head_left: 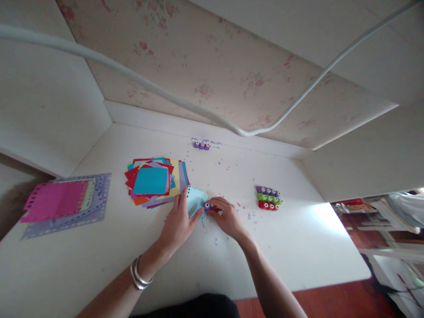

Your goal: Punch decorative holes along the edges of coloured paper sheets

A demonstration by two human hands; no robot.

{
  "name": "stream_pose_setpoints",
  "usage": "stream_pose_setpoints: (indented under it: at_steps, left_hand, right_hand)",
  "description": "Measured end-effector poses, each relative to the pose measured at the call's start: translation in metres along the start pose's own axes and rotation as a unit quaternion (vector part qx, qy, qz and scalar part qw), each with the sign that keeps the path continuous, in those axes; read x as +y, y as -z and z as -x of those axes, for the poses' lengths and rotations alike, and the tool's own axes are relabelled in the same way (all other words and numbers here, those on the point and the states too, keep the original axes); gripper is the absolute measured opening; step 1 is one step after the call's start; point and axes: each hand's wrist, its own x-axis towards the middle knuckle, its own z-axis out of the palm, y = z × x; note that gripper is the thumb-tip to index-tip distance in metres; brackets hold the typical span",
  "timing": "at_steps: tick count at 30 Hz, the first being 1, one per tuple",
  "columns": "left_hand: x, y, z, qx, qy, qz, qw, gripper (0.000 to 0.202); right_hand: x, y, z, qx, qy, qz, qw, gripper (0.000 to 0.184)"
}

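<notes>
A light blue sheet of paper (196, 199) with a row of small punched holes along its left edge lies in front of me. My left hand (179, 221) grips it, with fingers over the left edge and thumb at the lower side. At the sheet's right edge is a small purple craft punch (207, 206) with a white round top and a dark centre. My right hand (227, 216) pinches this punch between thumb and fingers. The left thumb tip reaches close to the punch; whether it touches is unclear.
Left of the hands lies a stack of coloured paper (151, 180). Punched pink sheets (56, 201) and purple sheets (102, 194) lie further left. Purple, green and red punches (269, 198) stand in rows at right, purple punches (202, 145) at the back. Confetti (251, 216) is scattered about. A white cable (241, 131) hangs ahead.
</notes>
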Motion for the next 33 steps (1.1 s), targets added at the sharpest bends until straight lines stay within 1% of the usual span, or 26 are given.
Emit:
stream_pose_setpoints:
  at_steps: [2,4,6,8,10,14,18,23,33]
  left_hand:
    - [0.002,0.002,0.003,0.032,-0.033,-0.068,0.997,0.077]
    - [0.005,0.006,0.006,0.043,-0.061,-0.128,0.989,0.066]
    - [0.009,0.009,0.008,0.02,-0.088,-0.16,0.983,0.047]
    - [0.011,0.009,0.011,-0.017,-0.108,-0.171,0.979,0.037]
    - [0.011,0.006,0.013,-0.043,-0.12,-0.178,0.976,0.036]
    - [0.008,0.0,0.013,-0.052,-0.129,-0.182,0.973,0.034]
    - [0.007,0.002,0.011,-0.064,-0.12,-0.178,0.975,0.031]
    - [0.011,0.006,0.01,-0.067,-0.12,-0.173,0.975,0.03]
    - [0.01,0.005,0.011,-0.067,-0.111,-0.168,0.977,0.029]
  right_hand:
    - [-0.002,0.002,-0.001,-0.005,0.001,-0.002,1.0,0.021]
    - [-0.006,0.006,-0.003,-0.013,-0.006,-0.008,1.0,0.023]
    - [-0.01,0.011,-0.006,-0.015,-0.019,-0.008,1.0,0.025]
    - [-0.013,0.016,-0.01,-0.008,-0.029,0.002,1.0,0.024]
    - [-0.014,0.02,-0.016,-0.015,-0.03,0.013,0.999,0.023]
    - [-0.013,0.021,-0.027,-0.083,-0.04,0.009,0.996,0.02]
    - [-0.011,0.021,-0.032,-0.131,-0.055,0.009,0.99,0.018]
    - [-0.011,0.022,-0.034,-0.14,-0.07,0.016,0.987,0.019]
    - [-0.015,0.022,-0.034,-0.14,-0.076,0.027,0.987,0.019]
